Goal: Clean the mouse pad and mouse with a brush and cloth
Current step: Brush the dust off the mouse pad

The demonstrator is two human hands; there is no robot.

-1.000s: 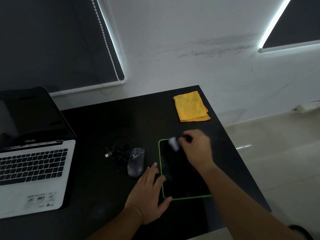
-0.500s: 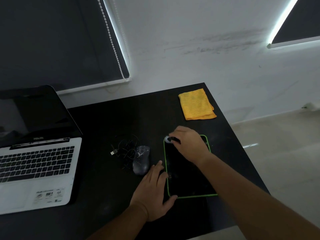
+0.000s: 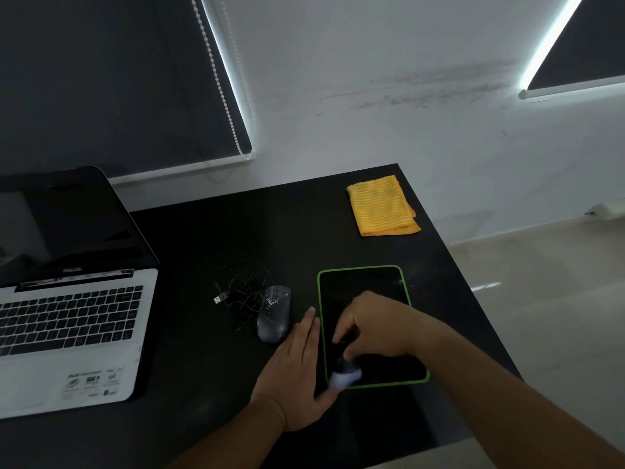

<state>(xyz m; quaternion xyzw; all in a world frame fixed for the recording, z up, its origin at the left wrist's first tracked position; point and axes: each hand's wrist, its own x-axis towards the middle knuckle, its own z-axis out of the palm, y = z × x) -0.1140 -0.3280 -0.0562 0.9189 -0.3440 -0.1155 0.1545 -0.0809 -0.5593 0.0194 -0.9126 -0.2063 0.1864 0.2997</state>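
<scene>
A black mouse pad (image 3: 365,286) with a green border lies on the dark desk (image 3: 189,428). My right hand (image 3: 375,330) grips a small brush (image 3: 345,375) whose pale bristles touch the pad's near left corner. My left hand (image 3: 297,370) lies flat with straight fingers on the desk, pressing the pad's left edge. A dark mouse (image 3: 274,318) sits just left of the pad, its cable (image 3: 241,292) bundled behind it. A folded yellow cloth (image 3: 382,205) lies at the desk's far right.
An open laptop (image 3: 67,319) with a white keyboard deck fills the left side of the desk. The desk's right edge drops off to a pale floor (image 3: 541,299). A white wall and dark window blinds stand behind.
My right hand has drawn the brush from the pad's far left corner down to its near left corner. The left hand stays on the pad's left edge.
</scene>
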